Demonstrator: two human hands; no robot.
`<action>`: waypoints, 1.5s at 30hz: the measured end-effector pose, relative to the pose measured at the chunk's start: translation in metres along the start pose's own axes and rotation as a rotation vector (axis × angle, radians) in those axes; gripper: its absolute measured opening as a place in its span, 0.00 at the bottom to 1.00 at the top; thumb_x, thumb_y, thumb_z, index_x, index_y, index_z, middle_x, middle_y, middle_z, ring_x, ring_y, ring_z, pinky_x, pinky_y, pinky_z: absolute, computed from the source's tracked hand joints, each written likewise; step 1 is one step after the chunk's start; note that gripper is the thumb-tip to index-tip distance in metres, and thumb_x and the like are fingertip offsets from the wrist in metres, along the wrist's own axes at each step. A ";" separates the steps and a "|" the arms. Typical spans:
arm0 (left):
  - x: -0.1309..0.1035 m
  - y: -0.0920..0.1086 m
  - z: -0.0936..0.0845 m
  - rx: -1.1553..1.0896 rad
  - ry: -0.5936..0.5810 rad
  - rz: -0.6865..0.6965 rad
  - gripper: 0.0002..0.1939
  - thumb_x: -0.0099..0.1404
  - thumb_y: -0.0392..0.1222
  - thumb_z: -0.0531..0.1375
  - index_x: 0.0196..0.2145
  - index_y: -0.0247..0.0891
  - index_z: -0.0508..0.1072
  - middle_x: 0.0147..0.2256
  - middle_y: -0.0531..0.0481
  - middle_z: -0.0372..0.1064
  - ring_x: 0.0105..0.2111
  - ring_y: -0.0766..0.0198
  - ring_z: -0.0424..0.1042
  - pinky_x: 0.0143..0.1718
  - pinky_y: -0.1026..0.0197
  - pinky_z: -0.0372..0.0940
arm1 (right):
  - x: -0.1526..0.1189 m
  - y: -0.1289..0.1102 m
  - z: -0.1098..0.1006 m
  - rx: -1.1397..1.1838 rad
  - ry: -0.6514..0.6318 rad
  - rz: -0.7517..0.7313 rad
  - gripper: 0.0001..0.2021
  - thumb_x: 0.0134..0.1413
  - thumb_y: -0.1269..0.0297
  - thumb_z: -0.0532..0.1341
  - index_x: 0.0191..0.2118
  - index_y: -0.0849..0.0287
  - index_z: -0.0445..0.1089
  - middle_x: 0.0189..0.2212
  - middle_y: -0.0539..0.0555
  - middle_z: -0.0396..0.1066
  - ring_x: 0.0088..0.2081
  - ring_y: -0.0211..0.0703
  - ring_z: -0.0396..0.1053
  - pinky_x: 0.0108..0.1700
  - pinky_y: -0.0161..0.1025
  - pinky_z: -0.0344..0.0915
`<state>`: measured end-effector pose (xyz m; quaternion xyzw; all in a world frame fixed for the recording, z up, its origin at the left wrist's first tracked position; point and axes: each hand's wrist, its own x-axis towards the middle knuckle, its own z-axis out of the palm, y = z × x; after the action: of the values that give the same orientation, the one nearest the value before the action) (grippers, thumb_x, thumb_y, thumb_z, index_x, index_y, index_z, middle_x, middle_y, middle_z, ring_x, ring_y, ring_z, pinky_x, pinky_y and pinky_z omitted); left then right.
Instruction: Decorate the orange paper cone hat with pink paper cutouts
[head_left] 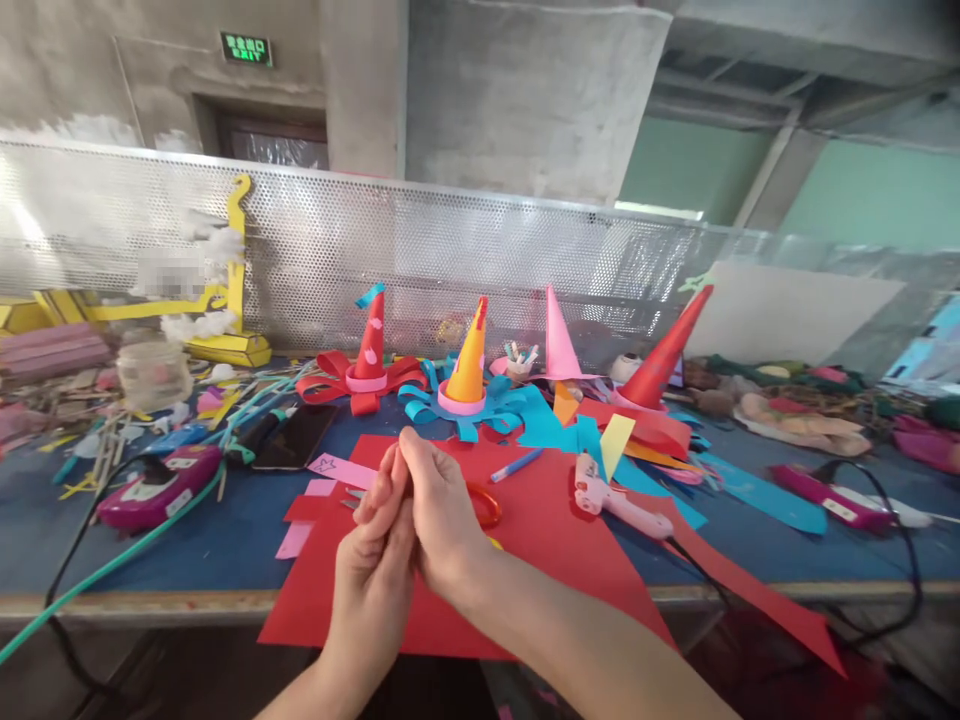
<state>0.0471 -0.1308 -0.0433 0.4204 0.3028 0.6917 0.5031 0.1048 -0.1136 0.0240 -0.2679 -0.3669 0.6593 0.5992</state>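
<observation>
evidently, from my remote seat, i see the left hand [375, 550] and right hand [446, 510] pressed against each other, fingers bunched and pointing upward in view; i cannot tell whether they pinch anything. behind them, partly hidden, scissors [496, 504] lie on the red sheet [577, 570]: the orange handle shows to the right, grey tips to the left, so the long axis runs roughly crosswise, pointing left. the sheet overhangs the blue table's [232, 545] near edge.
</observation>
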 end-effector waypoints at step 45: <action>0.071 0.085 0.008 -0.336 -0.011 -0.449 0.12 0.58 0.41 0.63 0.23 0.38 0.64 0.14 0.64 0.47 0.11 0.77 0.49 0.13 0.72 0.57 | -0.005 0.020 -0.007 -1.697 -0.529 -0.844 0.39 0.55 0.75 0.49 0.69 0.81 0.31 0.63 0.78 0.55 0.56 0.74 0.64 0.47 0.61 0.71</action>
<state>0.0067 -0.0895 0.0520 0.2570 0.2666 0.6012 0.7081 0.0989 -0.1174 0.0033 -0.2999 -0.9064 -0.0524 0.2928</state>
